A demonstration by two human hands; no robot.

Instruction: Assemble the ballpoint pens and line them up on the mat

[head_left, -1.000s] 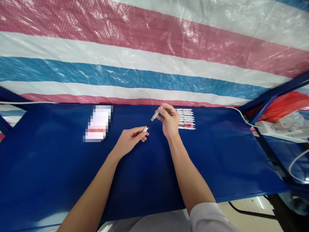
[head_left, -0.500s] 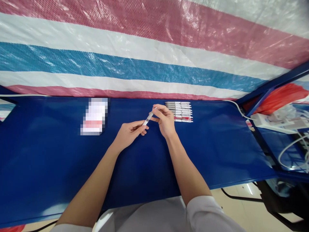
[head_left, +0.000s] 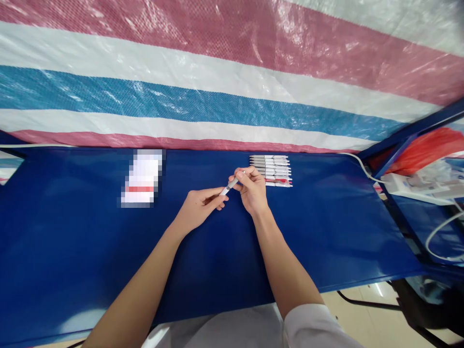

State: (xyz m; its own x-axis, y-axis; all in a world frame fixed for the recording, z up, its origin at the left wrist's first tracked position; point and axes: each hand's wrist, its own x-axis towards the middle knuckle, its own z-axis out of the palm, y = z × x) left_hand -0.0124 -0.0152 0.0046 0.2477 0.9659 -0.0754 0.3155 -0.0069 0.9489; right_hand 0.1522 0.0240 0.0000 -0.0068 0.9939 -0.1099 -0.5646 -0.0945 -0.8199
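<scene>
Pen [head_left: 232, 183] tilted; L hand [head_left: 200, 207] grips lwr end; R hand [head_left: 254, 192] pinches upr.

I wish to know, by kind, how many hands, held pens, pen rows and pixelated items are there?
Left hand and right hand: 2
Held pen: 1
Pen row: 1 (its pens too fine to count surely)
Pixelated item: 1
Total: 5
</scene>
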